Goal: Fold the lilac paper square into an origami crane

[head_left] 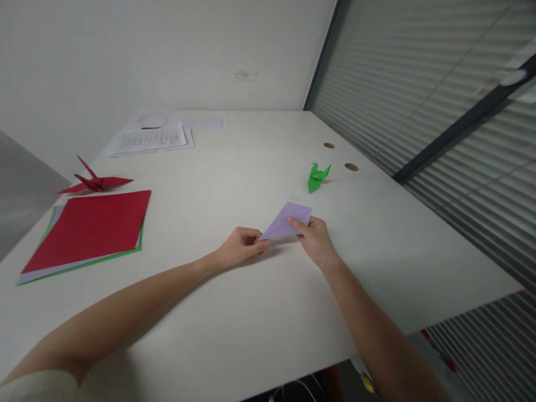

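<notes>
A folded purple origami paper (pixel 281 224), kite-shaped with crease lines, is held just over the white table (pixel 201 340). My right hand (pixel 315 237) grips its wide end, thumb on top and fingers underneath. At the narrow tip on the left, my left hand (pixel 243 245) pinches the paper between thumb and fingers. Beyond my right hand stands a small green paper crane (pixel 318 177). Some of the fingers of both hands are hidden behind the paper or curled out of sight.
To the left lies a stack of red, purple and green paper sheets (pixel 90 229), with a red paper crane (pixel 97 182) behind it. Written sheets (pixel 151 139) rest at the back left. Two round holes (pixel 351 167) pierce the tabletop near the window blinds (pixel 419 84).
</notes>
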The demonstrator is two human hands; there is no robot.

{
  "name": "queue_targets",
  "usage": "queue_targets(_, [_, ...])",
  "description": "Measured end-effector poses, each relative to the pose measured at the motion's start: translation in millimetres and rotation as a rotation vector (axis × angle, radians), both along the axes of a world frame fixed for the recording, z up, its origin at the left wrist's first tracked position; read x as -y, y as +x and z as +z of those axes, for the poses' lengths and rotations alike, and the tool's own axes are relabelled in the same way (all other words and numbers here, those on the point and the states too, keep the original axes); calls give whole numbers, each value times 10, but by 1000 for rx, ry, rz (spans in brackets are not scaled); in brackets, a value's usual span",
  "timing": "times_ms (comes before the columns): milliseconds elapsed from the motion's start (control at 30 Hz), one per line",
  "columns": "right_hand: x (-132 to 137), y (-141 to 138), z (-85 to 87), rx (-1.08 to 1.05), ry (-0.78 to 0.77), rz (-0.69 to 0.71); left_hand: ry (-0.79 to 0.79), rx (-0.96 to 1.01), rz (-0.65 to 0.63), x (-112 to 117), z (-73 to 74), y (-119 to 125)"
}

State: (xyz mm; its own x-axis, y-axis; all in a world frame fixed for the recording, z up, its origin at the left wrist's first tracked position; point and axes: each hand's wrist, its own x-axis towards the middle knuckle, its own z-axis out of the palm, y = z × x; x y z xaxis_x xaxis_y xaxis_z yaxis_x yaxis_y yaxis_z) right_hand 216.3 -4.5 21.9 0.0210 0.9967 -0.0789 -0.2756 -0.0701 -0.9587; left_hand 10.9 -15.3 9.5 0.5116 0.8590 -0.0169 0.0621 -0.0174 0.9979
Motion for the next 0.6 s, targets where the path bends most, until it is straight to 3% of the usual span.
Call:
queue_targets(400, [-13, 12, -62, 90, 22, 38, 107, -60, 80, 33, 71, 6])
queue_targets(600, [52, -68, -31, 207, 34, 97, 72, -73, -51, 55, 87, 29])
